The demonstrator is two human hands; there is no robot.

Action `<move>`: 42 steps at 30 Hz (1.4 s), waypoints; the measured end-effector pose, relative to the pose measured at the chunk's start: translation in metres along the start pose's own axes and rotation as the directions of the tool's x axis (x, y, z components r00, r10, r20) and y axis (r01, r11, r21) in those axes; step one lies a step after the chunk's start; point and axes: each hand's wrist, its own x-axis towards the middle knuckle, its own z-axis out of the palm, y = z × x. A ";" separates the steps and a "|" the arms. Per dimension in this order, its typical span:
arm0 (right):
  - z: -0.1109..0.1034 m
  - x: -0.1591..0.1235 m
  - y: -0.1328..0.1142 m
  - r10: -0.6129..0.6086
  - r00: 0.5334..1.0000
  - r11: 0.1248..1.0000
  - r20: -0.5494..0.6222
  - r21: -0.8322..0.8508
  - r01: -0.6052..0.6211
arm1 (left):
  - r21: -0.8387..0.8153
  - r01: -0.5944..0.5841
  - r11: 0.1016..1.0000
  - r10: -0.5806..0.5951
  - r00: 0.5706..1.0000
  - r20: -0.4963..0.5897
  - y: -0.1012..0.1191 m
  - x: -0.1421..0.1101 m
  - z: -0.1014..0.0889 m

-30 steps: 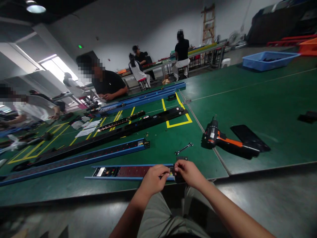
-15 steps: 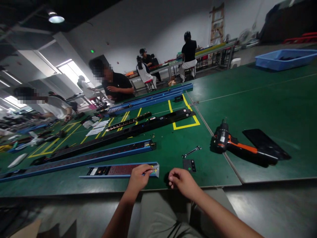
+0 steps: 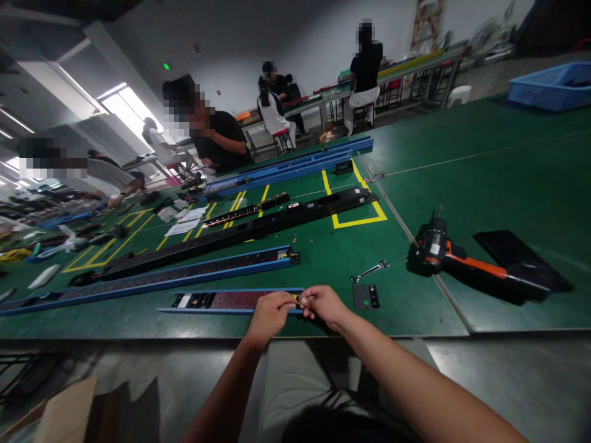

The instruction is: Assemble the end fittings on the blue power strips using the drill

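At the right end of a short blue channel with dark red socket panels (image 3: 231, 299), my two hands meet. My left hand (image 3: 270, 319) is closed in a pinch, its thumb and forefinger pointing right. Against its fingertips my right hand (image 3: 324, 306) is also pinched closed. Whatever lies between the fingers is too small to make out. A small yellow piece (image 3: 295, 297), perhaps a wire, shows just behind the fingertips. Right of my hands lie a black plate with holes and a green dot (image 3: 366, 296) and a double-ended wrench (image 3: 370, 271).
A black and orange power drill (image 3: 475, 261) and a flat black object (image 3: 521, 253) lie at right. Longer blue (image 3: 231, 267) and black strips (image 3: 258, 231) cross the green table. A blue bin (image 3: 549, 92) stands far right. Several people sit or stand beyond.
My right hand has moved left and up to meet my left hand at the channel's end. The view has shifted, so the table's things sit further right, some slightly higher.
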 end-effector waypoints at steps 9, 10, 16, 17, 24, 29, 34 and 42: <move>0.006 -0.006 0.007 -0.073 0.994 0.989 -0.086 -0.135 0.061 | 0.013 0.021 1.000 -0.021 1.000 0.006 0.003 0.001 0.001; 0.007 -0.009 0.009 -0.090 0.990 0.984 -0.106 -0.164 0.072 | 0.020 0.027 0.999 -0.027 1.000 0.013 0.002 0.002 0.000; 0.006 -0.023 0.006 -0.307 0.950 0.794 -0.057 -0.565 0.222 | 0.070 0.012 0.997 -0.020 0.993 0.113 0.002 0.007 -0.004; 0.004 -0.023 0.002 -0.333 0.943 0.742 -0.020 -0.622 0.249 | 0.078 -0.003 0.997 -0.008 0.990 0.141 0.002 0.008 -0.006; -0.017 -0.013 -0.018 -0.306 0.934 0.522 0.185 -0.788 0.327 | 0.155 -0.153 0.976 0.100 0.948 0.304 -0.008 0.025 -0.012; -0.019 -0.012 -0.015 -0.373 0.896 0.497 0.242 -0.763 0.413 | 0.165 -0.182 0.969 0.127 0.945 0.300 -0.010 0.024 -0.004; -0.017 -0.013 -0.012 -0.401 0.886 0.529 0.235 -0.730 0.433 | 0.140 -0.108 0.984 0.071 0.967 0.247 -0.005 0.015 -0.002; -0.017 -0.011 -0.010 -0.404 0.896 0.554 0.186 -0.729 0.401 | 0.087 -0.033 0.996 0.012 0.972 0.236 -0.001 0.012 -0.006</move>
